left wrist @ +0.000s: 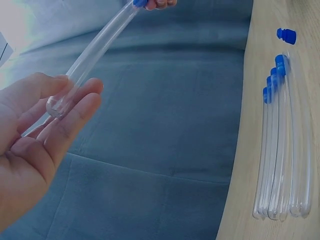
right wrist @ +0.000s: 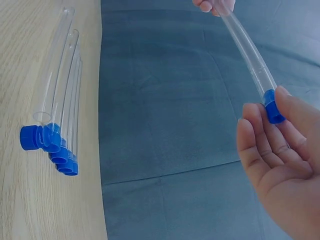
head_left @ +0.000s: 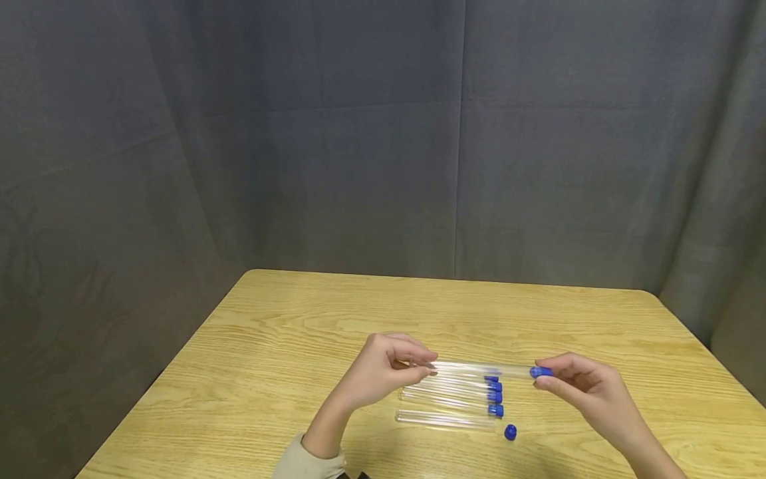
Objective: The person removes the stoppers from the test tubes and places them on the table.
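Between my two hands a clear test tube [head_left: 473, 368] is held level above the table. My left hand [head_left: 383, 370] pinches its rounded end between thumb and fingers, which the left wrist view shows up close. At the other end my right hand [head_left: 592, 394] pinches a blue cap [right wrist: 273, 107], which sits in the tube's mouth. Below lie several test tubes with blue caps [head_left: 495, 397], side by side. Nearest me is an uncapped test tube [head_left: 445, 419], its open mouth visible in the right wrist view. A loose blue cap [head_left: 510, 432] lies just beyond that mouth.
The wood-grain table [head_left: 287, 346] stretches around the tubes, with its far edge against a dark grey curtain [head_left: 359, 166]. Curtain also hangs along the left and right sides.
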Demonstrator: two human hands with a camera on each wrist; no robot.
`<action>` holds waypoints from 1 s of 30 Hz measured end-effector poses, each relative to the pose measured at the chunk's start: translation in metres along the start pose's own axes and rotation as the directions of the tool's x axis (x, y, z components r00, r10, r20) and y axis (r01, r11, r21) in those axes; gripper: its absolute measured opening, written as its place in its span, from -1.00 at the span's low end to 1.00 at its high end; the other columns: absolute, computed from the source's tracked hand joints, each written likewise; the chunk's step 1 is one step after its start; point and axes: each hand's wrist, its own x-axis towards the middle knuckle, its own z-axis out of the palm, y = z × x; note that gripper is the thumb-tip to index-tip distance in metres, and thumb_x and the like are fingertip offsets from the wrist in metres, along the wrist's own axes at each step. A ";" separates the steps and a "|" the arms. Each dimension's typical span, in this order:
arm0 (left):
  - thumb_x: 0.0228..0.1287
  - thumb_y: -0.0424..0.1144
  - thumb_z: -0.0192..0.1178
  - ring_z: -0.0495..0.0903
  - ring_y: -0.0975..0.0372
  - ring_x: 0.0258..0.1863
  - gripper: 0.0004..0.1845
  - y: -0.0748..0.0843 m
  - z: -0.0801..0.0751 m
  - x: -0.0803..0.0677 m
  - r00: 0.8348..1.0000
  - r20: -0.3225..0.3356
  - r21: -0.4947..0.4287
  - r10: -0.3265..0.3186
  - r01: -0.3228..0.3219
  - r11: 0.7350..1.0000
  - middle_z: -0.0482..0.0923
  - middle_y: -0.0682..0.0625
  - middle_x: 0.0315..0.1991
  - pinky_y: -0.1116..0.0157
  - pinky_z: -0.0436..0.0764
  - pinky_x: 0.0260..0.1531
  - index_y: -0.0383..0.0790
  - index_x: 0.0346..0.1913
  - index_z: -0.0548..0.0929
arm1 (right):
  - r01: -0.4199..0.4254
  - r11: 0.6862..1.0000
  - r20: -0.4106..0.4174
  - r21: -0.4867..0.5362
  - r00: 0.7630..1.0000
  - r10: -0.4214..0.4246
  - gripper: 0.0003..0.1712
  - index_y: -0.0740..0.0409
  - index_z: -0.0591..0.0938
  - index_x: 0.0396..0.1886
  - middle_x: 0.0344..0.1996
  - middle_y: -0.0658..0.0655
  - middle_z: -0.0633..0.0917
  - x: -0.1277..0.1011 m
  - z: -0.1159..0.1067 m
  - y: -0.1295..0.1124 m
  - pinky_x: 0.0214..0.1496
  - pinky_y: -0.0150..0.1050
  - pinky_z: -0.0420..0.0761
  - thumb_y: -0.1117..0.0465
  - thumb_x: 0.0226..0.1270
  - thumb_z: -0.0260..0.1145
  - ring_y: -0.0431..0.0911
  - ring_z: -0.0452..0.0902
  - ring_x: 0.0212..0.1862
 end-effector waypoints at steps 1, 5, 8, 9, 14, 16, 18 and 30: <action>0.10 -0.52 0.15 0.61 0.25 -0.33 -0.82 0.000 0.000 0.000 1.000 -0.003 -0.002 -0.001 0.001 1.000 0.57 -0.22 -0.25 0.32 0.59 -0.40 -0.51 -0.21 0.61 | 0.012 1.000 -0.004 0.011 1.000 -0.012 -0.72 0.33 0.61 -0.27 -0.37 0.02 0.64 0.000 0.001 0.000 -0.35 -0.40 0.56 0.64 0.05 0.17 -0.22 0.57 -0.38; 0.11 -0.52 0.15 0.61 0.21 -0.33 -0.82 0.000 0.001 -0.001 1.000 -0.010 -0.013 -0.006 0.006 1.000 0.56 -0.23 -0.26 0.33 0.59 -0.40 -0.52 -0.21 0.61 | 0.069 0.997 -0.025 0.040 0.997 -0.068 -0.69 0.32 0.62 -0.30 -0.36 0.03 0.64 0.000 0.002 0.002 -0.36 -0.43 0.55 0.68 0.01 0.16 -0.24 0.56 -0.38; 0.11 -0.52 0.14 0.62 0.17 -0.32 -0.82 0.000 0.002 -0.001 1.000 -0.011 -0.018 -0.007 0.007 1.000 0.56 -0.24 -0.26 0.33 0.59 -0.40 -0.52 -0.21 0.61 | 0.108 0.994 -0.047 0.018 0.993 -0.107 -0.68 0.27 0.63 -0.33 -0.36 0.03 0.65 0.000 0.003 0.002 -0.38 -0.45 0.54 0.67 0.00 0.18 -0.25 0.55 -0.37; 0.11 -0.52 0.14 0.62 0.17 -0.32 -0.83 0.000 0.002 0.000 1.000 -0.012 -0.019 -0.007 0.007 1.000 0.56 -0.23 -0.26 0.32 0.59 -0.39 -0.51 -0.21 0.61 | 0.119 0.993 -0.053 0.010 0.992 -0.118 -0.70 0.26 0.63 -0.34 -0.37 0.03 0.65 0.000 0.003 0.002 -0.38 -0.46 0.53 0.65 0.01 0.19 -0.25 0.55 -0.37; 0.11 -0.50 0.16 0.61 0.21 -0.34 -0.83 0.001 0.003 0.001 1.000 -0.019 0.006 0.004 -0.004 1.000 0.57 -0.18 -0.27 0.33 0.59 -0.41 -0.48 -0.21 0.62 | 0.155 0.988 -0.069 -0.004 0.986 -0.155 -0.82 0.26 0.62 -0.37 -0.37 0.04 0.65 0.001 0.003 0.002 -0.35 -0.47 0.53 0.55 0.05 0.24 -0.23 0.54 -0.36; 0.11 -0.50 0.17 0.61 0.24 -0.34 -0.83 0.001 0.003 0.001 1.000 -0.021 0.019 0.005 -0.004 1.000 0.57 -0.17 -0.28 0.33 0.59 -0.42 -0.48 -0.22 0.63 | 0.157 0.988 -0.070 -0.010 0.985 -0.157 -0.80 0.27 0.61 -0.38 -0.38 0.04 0.65 0.001 0.003 0.001 -0.34 -0.48 0.53 0.58 0.04 0.23 -0.24 0.55 -0.35; 0.10 -0.50 0.18 0.60 0.27 -0.36 -0.84 0.001 0.004 0.001 1.000 -0.026 0.032 0.003 -0.002 0.999 0.58 -0.15 -0.28 0.33 0.59 -0.43 -0.47 -0.23 0.63 | 0.157 0.987 -0.071 -0.023 0.985 -0.158 -0.77 0.29 0.60 -0.39 -0.39 0.01 0.65 0.002 0.004 0.000 -0.33 -0.49 0.53 0.63 0.01 0.21 -0.28 0.54 -0.34; 0.10 -0.49 0.19 0.60 0.27 -0.37 -0.84 0.002 0.005 0.003 0.999 -0.039 0.062 0.019 -0.016 0.998 0.59 -0.18 -0.29 0.35 0.59 -0.44 -0.47 -0.24 0.63 | 0.160 0.980 -0.140 -0.121 0.974 -0.177 -0.72 0.29 0.57 -0.50 -0.45 0.05 0.63 0.002 0.007 0.000 -0.22 -0.52 0.49 0.71 -0.09 0.21 -0.28 0.53 -0.26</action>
